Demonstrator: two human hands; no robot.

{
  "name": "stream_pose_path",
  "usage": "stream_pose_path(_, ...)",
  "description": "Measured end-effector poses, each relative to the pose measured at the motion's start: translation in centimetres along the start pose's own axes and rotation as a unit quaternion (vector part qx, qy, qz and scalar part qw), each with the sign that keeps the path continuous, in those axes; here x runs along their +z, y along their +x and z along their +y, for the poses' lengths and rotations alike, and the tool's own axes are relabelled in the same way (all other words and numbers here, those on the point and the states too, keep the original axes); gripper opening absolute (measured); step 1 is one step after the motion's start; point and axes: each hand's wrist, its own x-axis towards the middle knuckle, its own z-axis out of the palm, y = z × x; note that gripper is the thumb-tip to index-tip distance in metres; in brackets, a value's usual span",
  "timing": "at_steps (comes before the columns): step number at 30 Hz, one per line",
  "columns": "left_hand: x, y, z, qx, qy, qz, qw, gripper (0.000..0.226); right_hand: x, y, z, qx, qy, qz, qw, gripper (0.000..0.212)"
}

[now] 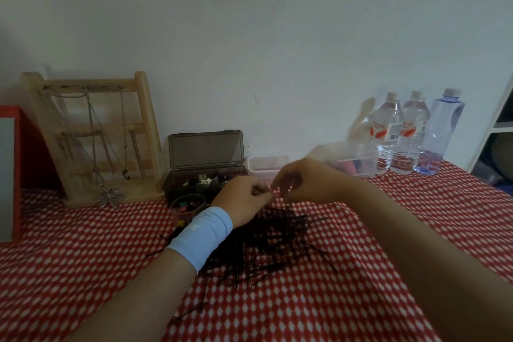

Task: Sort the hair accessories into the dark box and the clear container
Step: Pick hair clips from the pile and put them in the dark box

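A heap of thin black hair pins [273,243] lies on the red-and-white cloth in front of me. My left hand [244,200], with a light blue wristband, is closed on a few black pins above the heap. My right hand [305,182] pinches at the same pins, fingertips touching the left hand's. Behind them the dark box [204,172] stands with its lid up and small clips inside. The small clear container [266,165] sits just right of it, partly hidden by my hands.
A small round clear tub [187,207] of coloured clips sits before the dark box. A wooden jewellery stand [97,139] with necklaces is at back left, a red frame [14,172] at the far left. A larger clear bin [358,159] and three water bottles [410,133] stand at back right.
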Motion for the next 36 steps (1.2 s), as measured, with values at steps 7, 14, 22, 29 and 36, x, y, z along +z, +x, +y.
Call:
stream_pose_path(7,-3.7,-0.9,-0.4,-0.028,-0.108,0.051,0.993,0.021,2.0,2.3,-2.6,-0.048,0.073,0.115,0.99,0.015)
stream_pose_path(14,-9.0,-3.5,-6.2,-0.084,-0.009,0.174,0.981,0.02,5.9,7.2,-7.1,-0.097,-0.022,0.092,0.991,0.01)
stream_pose_path(22,-8.3,-6.0,-10.4,-0.15,0.008,0.054,0.987,0.052,8.8,10.2,-9.4,-0.12,-0.149,0.054,0.98,0.02)
stream_pose_path(29,-9.2,-5.6,-10.2,-0.135,0.055,0.031,0.989,0.068,9.8,10.2,-8.5,-0.077,-0.084,0.06,0.992,0.017)
stream_pose_path(36,-14.4,-6.7,-13.0,-0.195,0.1,-0.004,0.976,0.048,10.0,9.7,-9.3,-0.103,-0.083,-0.004,0.991,0.021)
